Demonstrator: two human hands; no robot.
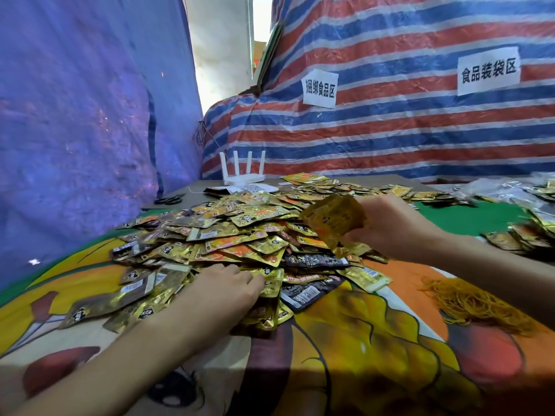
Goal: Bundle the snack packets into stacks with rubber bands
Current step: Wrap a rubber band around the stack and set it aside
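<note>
Status: early, by my read. Right hand (387,226) grips a small stack of gold foil packets (333,223) just above the right side of the heap, fingers (357,235) clenched round its lower edge. No band on it that I can see.

Left hand (222,289) rests on the near edge of the big heap of loose gold and black foil snack packets (240,235), fingers (252,279) released and flat on a gold packet, not clearly pinching.

Tangle of yellow rubber bands (477,304) lies on the cartoon-print worktop (360,340) at right, near the right forearm.

Left to do: nearly the whole heap, plus the strewn packets at the back (345,187). Packets at the far right edge (528,232): can't tell if banded.

Around: white four-antenna router (243,172) and black scissors (169,200) behind the heap, silvery bags (510,187) far right.

Nothing hard blocks the work. The heap is jumbled, so squaring a stack looks slow.
</note>
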